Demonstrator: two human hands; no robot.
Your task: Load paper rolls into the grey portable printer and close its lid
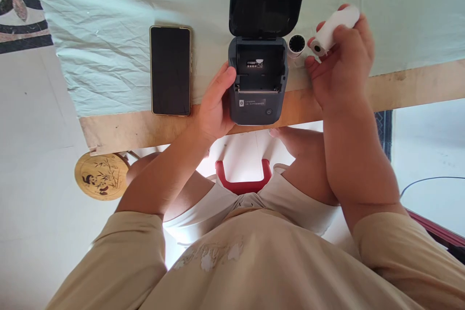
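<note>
A dark grey portable label printer (pixel 258 106) stands near the table's front edge, its black lid (pixel 267 7) swung up and back. Inside the bay, a small printed sticker shows and no roll is visible. My left hand (pixel 218 101) grips the printer's left side, thumb on the upper edge and fingers hidden along the side. To the right, my right hand (pixel 347 53) has its fingers wrapped round a white paper roll (pixel 332 31), tilted with its hollow core end toward the printer. A smaller white roll with a black core (pixel 297 44) rests between the printer and that hand.
A phone (pixel 170 70) with a dark screen lies left of the printer. Pale green cloth (pixel 109 24) covers the table, leaving a bare wooden front strip (pixel 145 131). Below are a round wooden stool (pixel 101 176) with a panda picture and a red U-shaped frame (pixel 243 187) between my legs.
</note>
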